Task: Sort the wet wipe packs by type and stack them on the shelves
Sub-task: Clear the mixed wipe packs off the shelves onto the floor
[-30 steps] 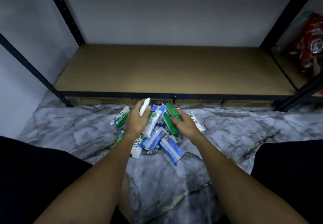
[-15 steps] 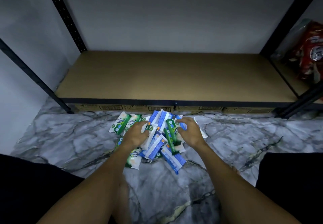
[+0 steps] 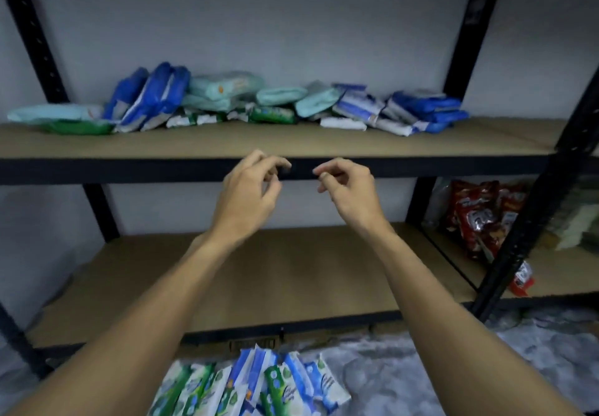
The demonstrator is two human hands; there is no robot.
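The left hand [image 3: 249, 188] and right hand [image 3: 346, 188] hover loosely curled, holding nothing, before the upper shelf's [image 3: 470, 143] front edge. Mixed wipe packs [image 3: 291, 104] lean jumbled along its back, and a floor pile [image 3: 252, 383] lies below. A careless reach could topple the leaning blue ones. The bare front edge and the lower shelf [image 3: 259, 279] give room.

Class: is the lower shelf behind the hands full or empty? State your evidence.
Empty, as far as shown: the lower shelf is bare board. Packs lie only on the upper shelf and the floor.
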